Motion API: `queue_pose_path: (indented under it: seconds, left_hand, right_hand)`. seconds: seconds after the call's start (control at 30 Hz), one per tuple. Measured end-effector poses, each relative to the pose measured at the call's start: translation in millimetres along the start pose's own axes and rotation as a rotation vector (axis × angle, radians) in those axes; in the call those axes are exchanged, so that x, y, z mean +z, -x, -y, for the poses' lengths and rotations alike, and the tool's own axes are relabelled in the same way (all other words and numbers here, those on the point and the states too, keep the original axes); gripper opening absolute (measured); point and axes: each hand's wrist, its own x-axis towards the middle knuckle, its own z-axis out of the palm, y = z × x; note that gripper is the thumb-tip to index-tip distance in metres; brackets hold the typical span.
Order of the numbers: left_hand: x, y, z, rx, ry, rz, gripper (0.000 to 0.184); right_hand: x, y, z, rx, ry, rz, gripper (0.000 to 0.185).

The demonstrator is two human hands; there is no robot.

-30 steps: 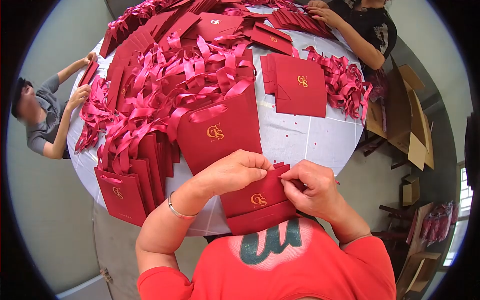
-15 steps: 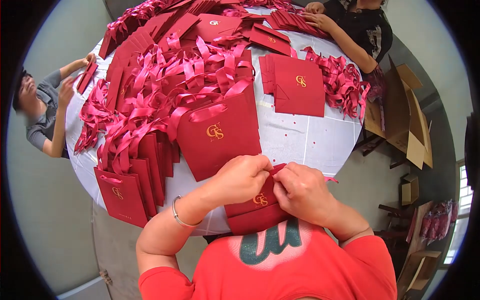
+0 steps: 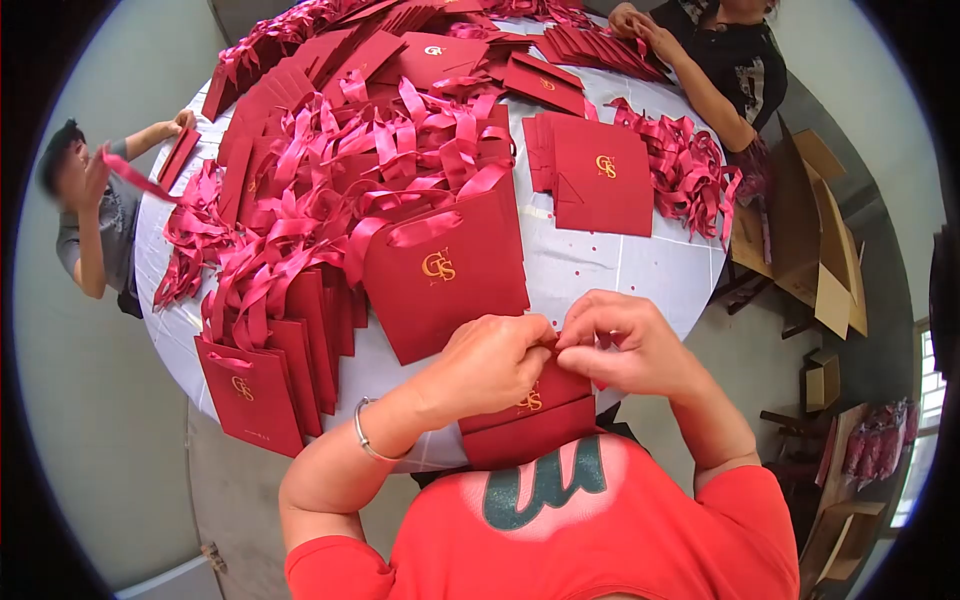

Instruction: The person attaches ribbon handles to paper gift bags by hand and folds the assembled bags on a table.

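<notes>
A dark red paper gift bag (image 3: pixel 530 445) with a gold logo lies flat at the table's near edge, close against my body. My left hand (image 3: pixel 500 362) is closed, thumb and fingers pinched at the bag's top edge. Beside it, my right hand (image 3: pixel 630 342) pinches thumb and forefinger together near the same edge; what lies between those fingertips is too small to make out. A bit of pink ribbon (image 3: pixel 600 384) shows under the right hand. Just beyond my hands stands a larger red gift bag (image 3: pixel 440 290) with a pink ribbon handle.
Several ribboned bags (image 3: pixel 255 400) stand at the left. A flat bag stack (image 3: pixel 605 190) lies ahead right beside a ribbon heap (image 3: pixel 690 170). One co-worker (image 3: pixel 90 220) holds a ribbon at the left; another (image 3: pixel 725 70) works at the far right. Cardboard boxes (image 3: pixel 815 230) stand off the table.
My right hand has lifted slightly and shifted right, its fingers turned more open in shape but still pinching. The left co-worker's hand has swung up and back with a ribbon.
</notes>
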Motion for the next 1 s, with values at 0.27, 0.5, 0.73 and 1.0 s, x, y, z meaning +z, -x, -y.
queue_pose_path:
  seconds: [0.27,0.5,0.73,1.0]
  left_hand:
    - [19.4,7.4,-4.4,0.132,-0.145,-0.189,0.021]
    - [31.7,14.3,-6.5,0.315,-0.238,-0.289,0.019]
    - [31.3,18.6,-10.7,0.38,-0.248,-0.308,0.021]
    - [24.4,13.0,-11.9,0.079,-0.216,-0.177,0.022]
  right_hand:
    - [-17.3,-18.7,18.1,0.354,-0.023,0.235,0.005]
    - [-29.2,-58.5,-1.2,0.378,0.005,0.766,0.023]
    - [-22.4,-69.9,-22.2,0.653,-0.121,0.905,0.027]
    - [-6.9,-45.0,-24.6,0.653,-0.277,0.475,0.021]
